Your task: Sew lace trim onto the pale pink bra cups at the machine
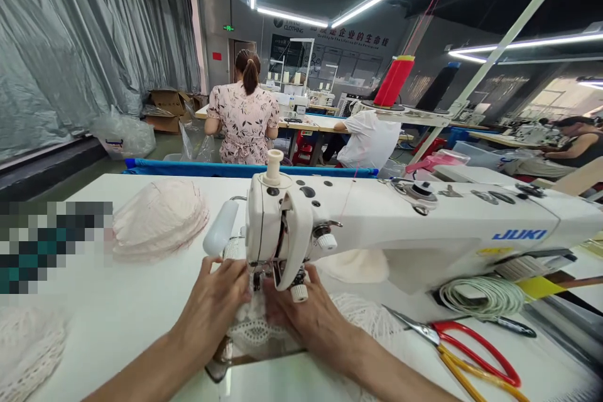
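A white JUKI sewing machine (pixel 377 226) stands before me. Under its presser foot (pixel 257 281) passes white lace fabric (pixel 258 331) with a scalloped openwork edge. My left hand (pixel 219 292) lies left of the foot, its fingers stretched out over the lace. On the other side, my right hand (pixel 308 314) touches the lace close to the needle area; its fingers are blurred and partly hidden by the machine head, so its grip is unclear. More white lace trim (pixel 370 317) lies right of my right hand.
Scissors (pixel 464 342) with red and yellow handles lie right, beside coiled pale cord (pixel 480 296). Stacked pale cup-shaped pieces (pixel 160 217) sit left; lace pieces (pixel 28 352) lie nearer. A red thread cone (pixel 394 81) stands behind the machine. Other people (pixel 247 113) sit farther back.
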### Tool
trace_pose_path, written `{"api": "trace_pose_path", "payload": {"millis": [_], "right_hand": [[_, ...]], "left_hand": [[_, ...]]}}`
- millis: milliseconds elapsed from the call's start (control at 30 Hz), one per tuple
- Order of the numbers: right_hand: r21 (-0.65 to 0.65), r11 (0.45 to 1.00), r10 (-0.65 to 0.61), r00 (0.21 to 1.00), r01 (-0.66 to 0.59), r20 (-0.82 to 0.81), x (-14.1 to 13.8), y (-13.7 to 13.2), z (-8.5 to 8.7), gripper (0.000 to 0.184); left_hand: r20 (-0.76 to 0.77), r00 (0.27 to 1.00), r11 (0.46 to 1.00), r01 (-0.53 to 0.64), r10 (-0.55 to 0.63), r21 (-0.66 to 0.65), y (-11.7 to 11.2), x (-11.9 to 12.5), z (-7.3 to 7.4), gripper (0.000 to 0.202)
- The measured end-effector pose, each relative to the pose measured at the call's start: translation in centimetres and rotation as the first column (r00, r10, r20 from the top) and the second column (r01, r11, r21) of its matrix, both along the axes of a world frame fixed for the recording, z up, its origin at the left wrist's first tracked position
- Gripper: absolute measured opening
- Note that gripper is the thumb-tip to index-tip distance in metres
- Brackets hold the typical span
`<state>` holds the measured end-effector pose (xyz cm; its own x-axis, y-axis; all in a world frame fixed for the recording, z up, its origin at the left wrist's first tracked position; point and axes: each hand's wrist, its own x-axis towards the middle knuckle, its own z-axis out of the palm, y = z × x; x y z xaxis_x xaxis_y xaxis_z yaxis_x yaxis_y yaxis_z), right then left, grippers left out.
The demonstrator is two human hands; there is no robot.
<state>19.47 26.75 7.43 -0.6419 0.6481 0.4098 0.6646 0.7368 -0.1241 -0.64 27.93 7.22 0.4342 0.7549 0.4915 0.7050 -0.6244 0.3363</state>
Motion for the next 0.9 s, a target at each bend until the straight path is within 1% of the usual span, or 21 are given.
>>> {"api": "trace_pose_path", "payload": {"millis": [100,133,167,233,300,367,467,567,633,700,800,900], "right_hand": [[0.043,0.995,0.088,0.996,-0.087,-0.022,-0.1,-1.7,-0.7,0.054],[0.07,0.993,0.102,0.994,-0.099,-0.047,-0.2,-2.2,-1.2,0.06],[0.095,0.99,0.112,0.991,-0.105,-0.073,-0.3,-2.7,-1.6,0.062],[0.126,0.987,0.115,0.987,-0.1,-0.116,-0.7,-3.2,-2.3,0.062],[0.139,0.985,0.121,0.984,-0.102,-0.133,-0.9,-3.2,-2.6,0.061],[0.138,0.985,0.121,0.984,-0.103,-0.133,-1.1,-3.0,-2.5,0.058],[0.154,0.984,0.114,0.984,-0.093,-0.136,-1.2,-2.7,-2.1,0.051],[0.178,0.981,0.1,0.985,-0.074,-0.141,-1.0,-2.6,-1.7,0.047],[0.172,0.981,0.107,0.986,-0.084,-0.127,-0.9,-2.6,-1.5,0.038],[0.16,0.982,0.12,0.987,-0.101,-0.11,-0.9,-2.6,-1.2,0.034],[0.175,0.979,0.12,0.988,-0.103,-0.092,-0.9,-2.5,-1.0,0.033],[0.214,0.972,0.116,0.992,-0.102,-0.057,-1.2,-2.4,-1.0,0.028]], "left_hand": [[-0.008,0.994,0.993,0.112,-0.112,0.03,-1.9,-0.3,-0.6,0.027],[-0.009,0.99,0.988,0.144,-0.144,0.055,-2.6,-0.5,-1.0,0.026],[-0.014,0.986,0.982,0.169,-0.169,0.083,-3.2,-0.6,-1.5,0.025],[-0.037,0.985,0.976,0.172,-0.169,0.132,-4.1,-0.8,-2.3,0.028],[-0.065,0.987,0.975,0.158,-0.149,0.159,-4.3,-0.9,-2.7,0.032],[-0.081,0.984,0.972,0.169,-0.158,0.165,-4.2,-0.9,-2.7,0.038],[-0.043,0.983,0.962,0.185,-0.18,0.203,-4.0,-0.7,-2.1,0.049],[-0.036,0.986,0.945,0.165,-0.161,0.284,-4.1,-0.7,-1.8,0.045],[-0.072,0.988,0.924,0.154,-0.138,0.351,-4.2,-0.8,-1.9,0.04],[-0.104,0.987,0.909,0.151,-0.12,0.387,-4.3,-0.9,-2.0,0.037],[-0.169,0.978,0.91,0.179,-0.123,0.374,-4.1,-1.0,-1.9,0.034],[-0.189,0.974,0.906,0.192,-0.128,0.378,-3.6,-0.9,-1.5,0.031]]}}
